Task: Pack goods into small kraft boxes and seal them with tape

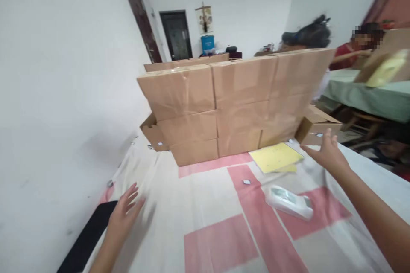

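My left hand [126, 210] hovers over the left side of the cloth, fingers apart and holding nothing. My right hand [329, 153] is raised on the right with its fingers spread, in front of a small open cardboard box [317, 130]; whether it touches the box I cannot tell. Left of that hand lie yellow sheets [275, 157]. Nearer to me a white bottle [289, 201] with a greenish label rests on its side. A small whitish piece [246, 182] lies on a pink stripe. Across the back stands a wide cardboard panel [241, 102] with creases and seams.
A pink and white cloth [205, 204] covers the table. Another cardboard box [155, 134] sits behind the panel's left end. A black flat object [89, 234] lies by the left wall. At right, a person [349, 53] sits at a green-covered table [368, 94].
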The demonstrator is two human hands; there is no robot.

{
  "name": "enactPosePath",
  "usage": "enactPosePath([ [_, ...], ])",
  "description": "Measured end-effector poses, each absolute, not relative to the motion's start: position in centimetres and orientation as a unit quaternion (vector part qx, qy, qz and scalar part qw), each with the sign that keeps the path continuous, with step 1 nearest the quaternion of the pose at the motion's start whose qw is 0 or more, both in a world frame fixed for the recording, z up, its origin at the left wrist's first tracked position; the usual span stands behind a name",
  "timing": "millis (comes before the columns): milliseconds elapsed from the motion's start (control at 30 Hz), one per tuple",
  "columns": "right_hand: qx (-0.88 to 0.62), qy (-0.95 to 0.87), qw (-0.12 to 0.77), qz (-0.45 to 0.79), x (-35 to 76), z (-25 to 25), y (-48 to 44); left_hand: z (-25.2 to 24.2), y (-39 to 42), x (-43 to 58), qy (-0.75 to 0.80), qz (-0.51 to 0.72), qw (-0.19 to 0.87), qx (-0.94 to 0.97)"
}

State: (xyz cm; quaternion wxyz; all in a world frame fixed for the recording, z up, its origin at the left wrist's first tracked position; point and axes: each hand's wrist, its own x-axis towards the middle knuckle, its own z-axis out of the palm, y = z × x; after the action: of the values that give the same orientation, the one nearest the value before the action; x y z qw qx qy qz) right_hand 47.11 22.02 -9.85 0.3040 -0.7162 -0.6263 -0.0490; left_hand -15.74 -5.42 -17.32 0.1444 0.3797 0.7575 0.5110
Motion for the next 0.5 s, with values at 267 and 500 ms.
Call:
enactPosePath([
  [267,-0.326,-0.831,0.343,0.291,16.0,-9.6,12.5,-17.5,10.4,-22.6,0.811,0.474,0.076,0.335],
  [500,-0.254,-0.776,0.361,0.451,-4.2,-11.0,12.4,-18.2,17.6,-24.0,0.842,0.387,-0.01,0.376],
])
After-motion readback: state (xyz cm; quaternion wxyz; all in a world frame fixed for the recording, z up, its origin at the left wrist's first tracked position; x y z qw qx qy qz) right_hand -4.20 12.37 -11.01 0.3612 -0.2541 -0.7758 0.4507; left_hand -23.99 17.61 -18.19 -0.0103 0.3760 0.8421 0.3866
